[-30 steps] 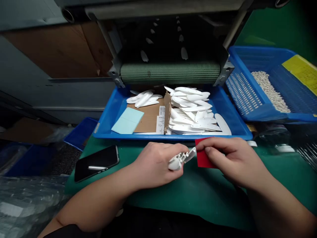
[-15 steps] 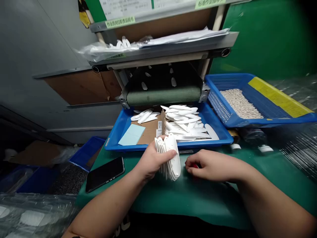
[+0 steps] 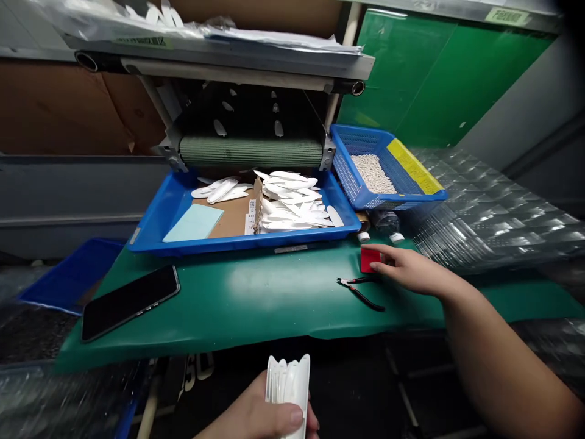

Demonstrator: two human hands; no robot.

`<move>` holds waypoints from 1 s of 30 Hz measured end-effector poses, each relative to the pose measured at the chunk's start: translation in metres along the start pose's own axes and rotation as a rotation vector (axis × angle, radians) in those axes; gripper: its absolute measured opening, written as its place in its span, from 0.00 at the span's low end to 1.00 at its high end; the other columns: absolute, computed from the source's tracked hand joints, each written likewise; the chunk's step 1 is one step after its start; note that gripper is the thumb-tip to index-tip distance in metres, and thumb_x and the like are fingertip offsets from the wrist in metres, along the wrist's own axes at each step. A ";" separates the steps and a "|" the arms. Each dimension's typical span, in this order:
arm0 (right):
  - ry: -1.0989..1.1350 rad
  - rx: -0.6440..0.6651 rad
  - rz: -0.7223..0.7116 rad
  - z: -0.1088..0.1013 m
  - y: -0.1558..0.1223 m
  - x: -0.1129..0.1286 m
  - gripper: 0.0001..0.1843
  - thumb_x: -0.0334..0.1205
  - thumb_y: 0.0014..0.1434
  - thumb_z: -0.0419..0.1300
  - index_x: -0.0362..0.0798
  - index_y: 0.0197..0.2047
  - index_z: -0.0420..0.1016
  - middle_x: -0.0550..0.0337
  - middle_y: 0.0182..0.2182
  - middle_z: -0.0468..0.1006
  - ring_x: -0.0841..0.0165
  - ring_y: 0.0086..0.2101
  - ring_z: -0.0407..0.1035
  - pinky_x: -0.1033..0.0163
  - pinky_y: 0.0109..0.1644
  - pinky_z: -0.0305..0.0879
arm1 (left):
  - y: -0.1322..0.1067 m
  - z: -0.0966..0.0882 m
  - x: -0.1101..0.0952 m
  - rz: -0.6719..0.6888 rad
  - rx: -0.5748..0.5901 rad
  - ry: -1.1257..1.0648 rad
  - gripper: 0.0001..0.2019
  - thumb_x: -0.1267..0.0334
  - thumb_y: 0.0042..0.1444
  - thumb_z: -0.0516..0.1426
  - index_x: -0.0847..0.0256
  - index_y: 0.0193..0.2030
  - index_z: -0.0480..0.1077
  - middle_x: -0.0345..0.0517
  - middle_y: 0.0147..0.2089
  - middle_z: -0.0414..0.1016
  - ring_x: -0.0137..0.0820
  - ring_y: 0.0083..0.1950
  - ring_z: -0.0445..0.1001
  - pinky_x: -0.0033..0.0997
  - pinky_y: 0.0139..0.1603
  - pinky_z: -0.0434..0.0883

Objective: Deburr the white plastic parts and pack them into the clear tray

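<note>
Low in the view, off the table's front edge, my left hand grips a bundle of long white plastic pieces with rounded ends. My right hand pinches a small red square block over the right part of the table, thumb in front and fingers behind. Just below that hand lie side cutters with dark handles. More white pieces are heaped in the right part of a blue tray, and a few rest on cardboard in its left part.
A phone lies on the green table at left. Behind the tray is a conveyor roller under a shelf. At right stand a blue basket of small pale pieces, bottles and stacked clear plastic trays.
The view has turned right. My left hand has drawn the bundle back off the table edge. My right hand has moved right with the red block, and the side cutters now show.
</note>
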State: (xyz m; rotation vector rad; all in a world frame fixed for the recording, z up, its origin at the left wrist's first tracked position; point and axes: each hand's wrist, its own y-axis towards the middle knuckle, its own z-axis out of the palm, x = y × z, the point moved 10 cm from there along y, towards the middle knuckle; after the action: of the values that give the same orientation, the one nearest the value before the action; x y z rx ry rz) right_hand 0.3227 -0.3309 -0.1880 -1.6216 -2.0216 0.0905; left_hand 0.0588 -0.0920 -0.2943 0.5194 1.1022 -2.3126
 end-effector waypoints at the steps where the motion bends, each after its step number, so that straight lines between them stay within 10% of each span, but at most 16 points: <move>1: -0.053 -0.043 0.082 0.001 -0.006 -0.015 0.33 0.61 0.71 0.54 0.69 0.75 0.55 0.63 0.41 0.77 0.64 0.37 0.73 0.59 0.39 0.66 | -0.001 0.002 -0.001 0.019 0.025 0.034 0.28 0.48 0.38 0.74 0.63 0.41 0.75 0.55 0.39 0.82 0.39 0.43 0.80 0.34 0.47 0.75; 5: -0.088 -0.286 0.174 0.003 -0.036 -0.032 0.38 0.67 0.68 0.52 0.60 0.74 0.59 0.59 0.42 0.76 0.62 0.35 0.72 0.56 0.36 0.67 | -0.009 0.013 -0.005 0.097 0.128 0.113 0.25 0.47 0.39 0.72 0.65 0.36 0.78 0.57 0.40 0.83 0.44 0.48 0.81 0.37 0.55 0.75; 12: -0.294 -0.178 -0.407 0.066 -0.050 0.029 0.34 0.61 0.67 0.58 0.61 0.72 0.61 0.57 0.67 0.60 0.57 0.63 0.61 0.50 0.65 0.65 | -0.013 0.000 0.001 0.081 0.000 -0.092 0.35 0.51 0.31 0.76 0.61 0.44 0.68 0.54 0.32 0.81 0.35 0.30 0.79 0.23 0.29 0.75; 24: -0.355 -0.025 -0.379 0.073 -0.027 0.020 0.30 0.59 0.67 0.53 0.50 0.64 0.68 0.47 0.59 0.67 0.57 0.46 0.75 0.49 0.47 0.75 | -0.047 -0.085 -0.123 0.478 -0.521 -0.211 0.19 0.60 0.49 0.71 0.66 0.44 0.75 0.55 0.43 0.82 0.44 0.48 0.83 0.32 0.42 0.85; 30: -0.185 -0.033 -0.625 0.064 -0.030 0.113 0.17 0.47 0.66 0.53 0.53 0.56 0.69 0.58 0.46 0.76 0.66 0.35 0.74 0.61 0.34 0.70 | -0.034 -0.091 -0.150 0.462 -0.573 -0.078 0.21 0.59 0.50 0.70 0.64 0.48 0.74 0.58 0.47 0.82 0.40 0.44 0.82 0.31 0.38 0.82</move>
State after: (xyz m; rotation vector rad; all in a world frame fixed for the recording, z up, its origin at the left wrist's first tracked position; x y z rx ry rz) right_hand 0.2529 -0.2178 -0.1900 -0.9601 -2.5891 -0.0248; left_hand 0.1668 0.0416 -0.2469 0.3984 1.3637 -1.5219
